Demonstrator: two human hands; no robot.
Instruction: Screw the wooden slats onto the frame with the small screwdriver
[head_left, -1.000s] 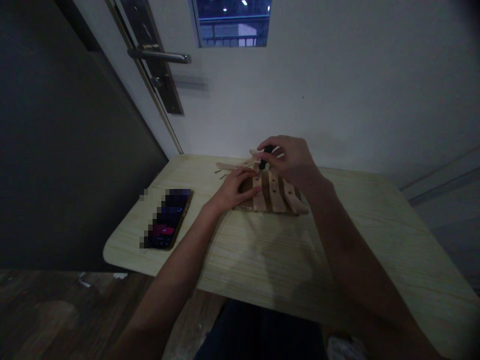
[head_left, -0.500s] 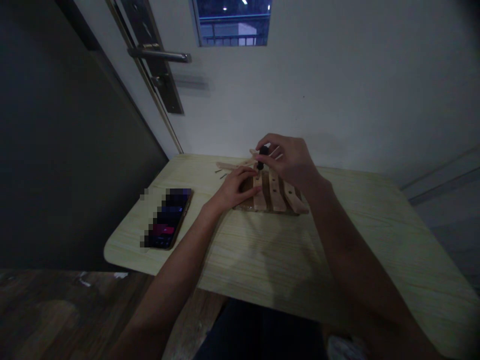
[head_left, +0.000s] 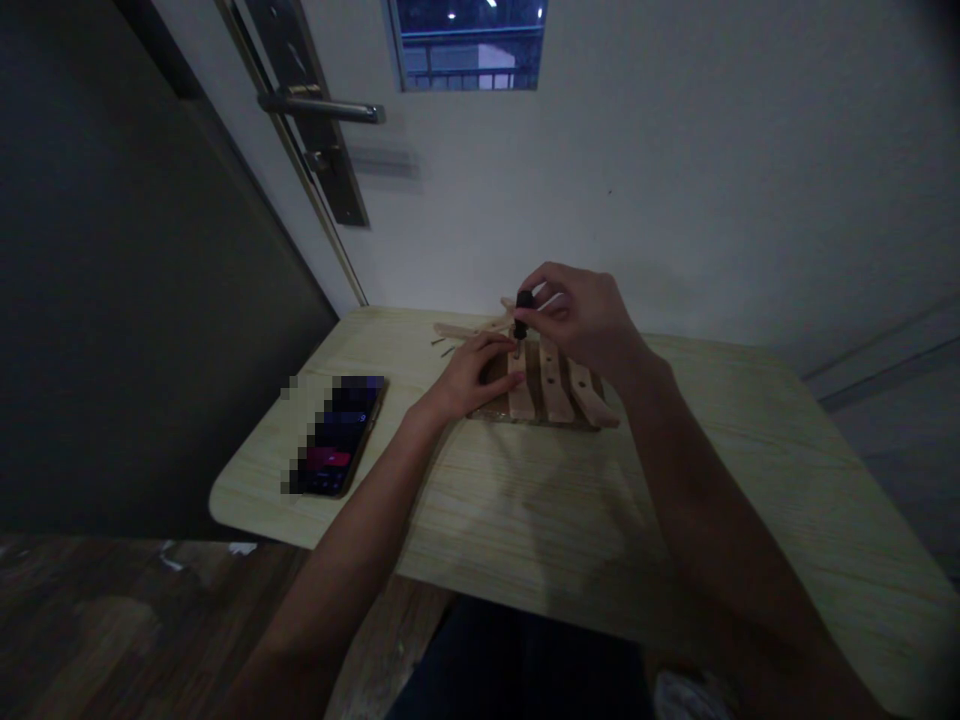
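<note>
My right hand (head_left: 581,310) pinches the black handle of a small screwdriver (head_left: 523,315). The screwdriver stands nearly upright, its metal shaft coming down onto a pale wooden piece (head_left: 521,403). My left hand (head_left: 472,375) rests on that piece from the left, thumb and fingers apart on either side of the shaft's tip. Underneath is a brown board (head_left: 493,408). To the right, a second wooden piece (head_left: 556,400) and a curved wooden piece (head_left: 592,402), both with holes, lie across the board. Whether a screw is under the tip I cannot tell.
Behind my left hand lie more pale wooden pieces (head_left: 456,330) and a few thin screws or nails (head_left: 448,351). A phone (head_left: 341,435) lies at the left of the light wooden table (head_left: 465,520). A white door with a metal handle (head_left: 330,108) stands behind the table.
The screwdriver has become more upright, and my right hand has turned and shifted slightly right. My left hand keeps its place on the wood.
</note>
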